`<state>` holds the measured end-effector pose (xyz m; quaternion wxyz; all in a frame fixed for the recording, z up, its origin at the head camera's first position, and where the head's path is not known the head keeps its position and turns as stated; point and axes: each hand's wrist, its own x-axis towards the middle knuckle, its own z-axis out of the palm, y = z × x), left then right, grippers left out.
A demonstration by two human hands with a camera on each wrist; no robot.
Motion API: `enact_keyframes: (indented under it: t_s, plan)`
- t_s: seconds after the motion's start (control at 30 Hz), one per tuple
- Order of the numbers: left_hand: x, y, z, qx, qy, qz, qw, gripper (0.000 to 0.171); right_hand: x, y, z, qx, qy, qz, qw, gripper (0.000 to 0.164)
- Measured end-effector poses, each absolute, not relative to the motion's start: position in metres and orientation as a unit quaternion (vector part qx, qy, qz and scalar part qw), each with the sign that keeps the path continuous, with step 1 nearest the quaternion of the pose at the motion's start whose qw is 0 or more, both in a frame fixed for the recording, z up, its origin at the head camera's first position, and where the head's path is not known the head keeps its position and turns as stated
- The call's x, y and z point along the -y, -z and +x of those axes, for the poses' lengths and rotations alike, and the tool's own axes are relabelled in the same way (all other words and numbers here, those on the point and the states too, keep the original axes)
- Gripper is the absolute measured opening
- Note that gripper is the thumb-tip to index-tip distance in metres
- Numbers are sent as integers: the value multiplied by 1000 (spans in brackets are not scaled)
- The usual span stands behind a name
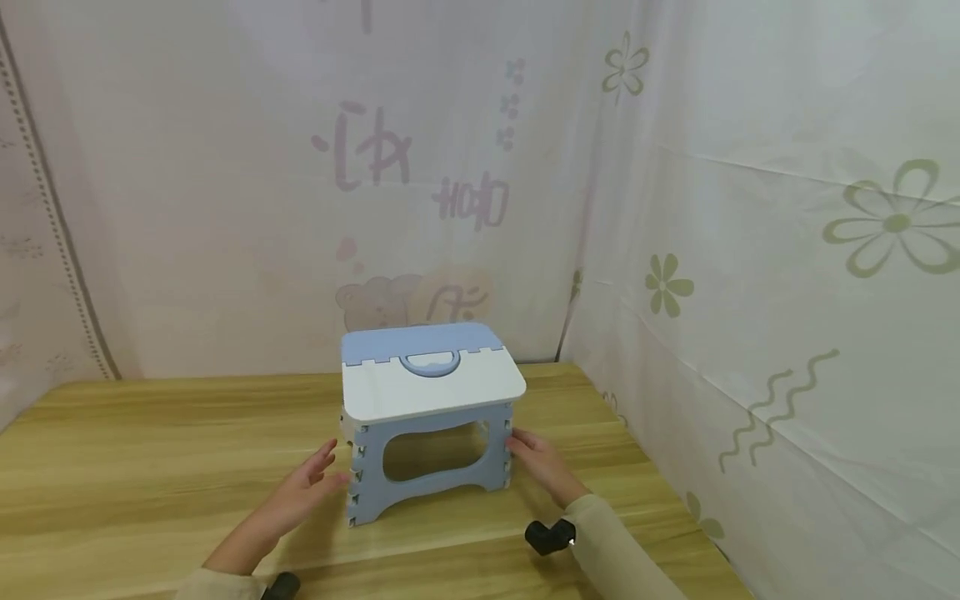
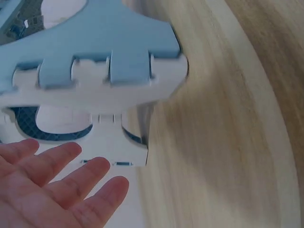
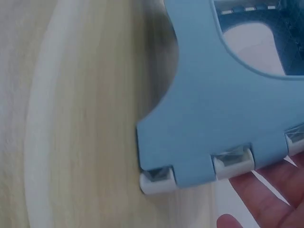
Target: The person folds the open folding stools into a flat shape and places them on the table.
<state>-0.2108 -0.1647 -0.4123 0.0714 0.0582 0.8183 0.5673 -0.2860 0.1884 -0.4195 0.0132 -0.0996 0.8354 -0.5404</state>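
A blue and white folding step stool (image 1: 438, 392) stands unfolded and upright on the wooden table, its top showing a blue carrying handle (image 1: 431, 367). My left hand (image 1: 288, 502) is beside the stool's left side, fingers extended and spread. In the left wrist view, the fingers (image 2: 78, 186) lie near the white hinged side panel (image 2: 114, 92) and hold nothing. At the opposite side, my right hand (image 1: 546, 467) has its fingertips against the stool's right edge. The right wrist view shows those fingers (image 3: 266, 197) fairly straight, partly hidden behind the hinged edge, with the thumb apart.
The wooden table (image 1: 187, 450) reaches back to a hanging patterned cloth (image 1: 247, 183). Another cloth side (image 1: 750, 250) with green flowers runs along the table's right edge. Black wrist pieces (image 1: 550, 537) sit by the sleeves.
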Motion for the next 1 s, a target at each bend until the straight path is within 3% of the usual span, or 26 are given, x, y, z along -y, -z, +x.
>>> enact_keyframes:
  t_s: [0.17,0.43,0.73,1.0]
  plan:
    - [167,411,-210,-813,-573,70,75,75,-177,416,-282,-838,529,-133,20,47]
    - [173,414,-214,-800,-595,68,36,69,-164,412,-276,-826,527,-192,49,46]
    - [181,418,-201,-818,-570,56,41,78,-152,419,-268,-824,522,-212,59,47]
    - [187,417,-197,-830,-545,113,41,77,-154,416,-265,-806,537,-239,67,44]
